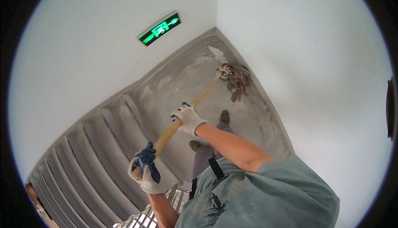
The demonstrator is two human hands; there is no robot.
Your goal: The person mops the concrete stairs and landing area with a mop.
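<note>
A string mop with brown, wet-looking strands (238,80) and a pale wooden handle (168,136) lies across the view. Its head rests on the grey concrete landing (199,82), close to the right wall. My left hand (146,169), in a white glove with a blue coated palm, is closed round the upper end of the handle. Farther down, my right hand (187,118), gloved alike, grips the handle about halfway, the back of the glove facing up. Green material shows where the strands meet the handle.
Concrete stairs (102,147) adjoin the landing at the left. A metal railing (174,197) stands beside my left forearm. White walls (295,57) meet at the far corner, and a lit green exit sign (160,29) hangs on the left one. My shoes (224,117) are on the landing.
</note>
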